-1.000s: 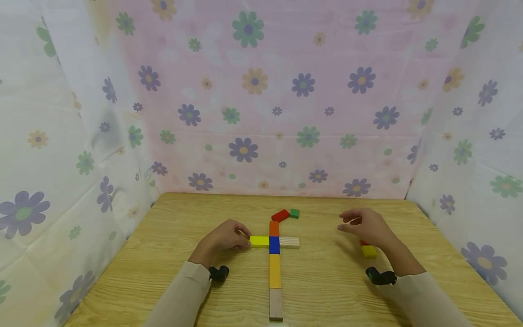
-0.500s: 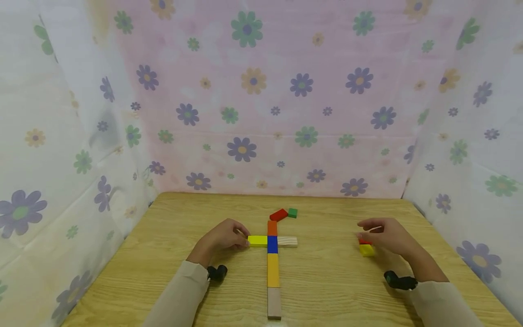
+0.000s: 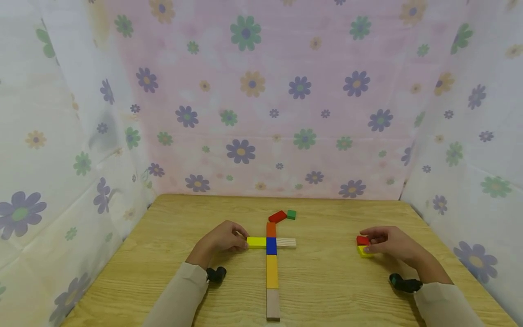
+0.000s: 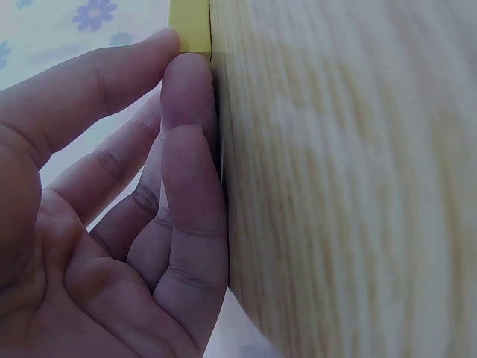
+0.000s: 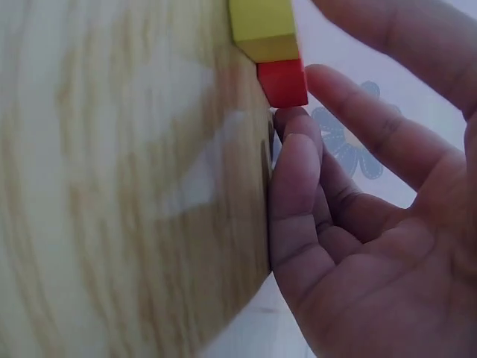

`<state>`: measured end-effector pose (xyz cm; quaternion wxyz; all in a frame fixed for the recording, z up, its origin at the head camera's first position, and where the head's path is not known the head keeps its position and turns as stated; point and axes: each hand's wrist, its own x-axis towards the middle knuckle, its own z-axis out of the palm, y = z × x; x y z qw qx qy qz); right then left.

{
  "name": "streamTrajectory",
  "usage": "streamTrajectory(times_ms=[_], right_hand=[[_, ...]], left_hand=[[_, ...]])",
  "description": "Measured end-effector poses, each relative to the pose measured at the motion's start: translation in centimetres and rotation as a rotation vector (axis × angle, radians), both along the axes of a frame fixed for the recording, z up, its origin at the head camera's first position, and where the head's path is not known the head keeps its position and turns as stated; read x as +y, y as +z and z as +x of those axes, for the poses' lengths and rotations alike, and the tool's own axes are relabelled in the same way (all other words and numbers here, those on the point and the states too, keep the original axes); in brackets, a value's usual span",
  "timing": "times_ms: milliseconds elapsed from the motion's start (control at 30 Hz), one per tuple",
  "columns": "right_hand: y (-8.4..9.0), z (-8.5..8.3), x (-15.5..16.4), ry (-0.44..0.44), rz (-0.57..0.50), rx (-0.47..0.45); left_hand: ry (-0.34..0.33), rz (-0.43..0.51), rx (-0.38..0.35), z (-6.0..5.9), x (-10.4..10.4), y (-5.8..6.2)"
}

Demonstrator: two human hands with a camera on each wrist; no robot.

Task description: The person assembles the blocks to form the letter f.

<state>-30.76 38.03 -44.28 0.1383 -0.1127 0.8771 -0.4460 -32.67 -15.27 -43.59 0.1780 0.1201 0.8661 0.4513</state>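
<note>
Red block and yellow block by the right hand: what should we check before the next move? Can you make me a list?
1. Right hand at the red block: ok, fingertips are right beside it; a firm grip, cannot tell.
2. Red block and small yellow block together: ok, they touch side by side.
3. Left hand steadying the yellow bar: ok, fingertips touch its end.
4. Block cross stays neat: ok, the blue block sits in the middle with the pieces lined up.
5. Way across the table from the right hand to the cross: ok, nothing lies between.
</note>
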Motion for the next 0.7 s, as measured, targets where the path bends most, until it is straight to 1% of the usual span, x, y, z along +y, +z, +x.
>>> streamTrajectory(times_ms=[133, 200, 433, 700], right_hand=[[-0.1, -0.1, -0.2, -0.008, 0.028, 0.016], [-0.1, -0.1, -0.4, -0.025, 0.045, 0.024], [0.0, 0.2, -0.9, -0.044, 0.076, 0.035], [-0.1, 0.0, -1.2, -0.046, 0.094, 0.068]], left_hand=[[-0.007, 0.004, 0.000, -0.1, -0.1, -0.2], [-0.009, 0.008, 0.000, -0.1, -0.2, -0.3], [-0.018, 0.017, -0.007, 0.0, -0.2, -0.2], [-0.003, -0.006, 0.002, -0.2, 0.1, -0.1]])
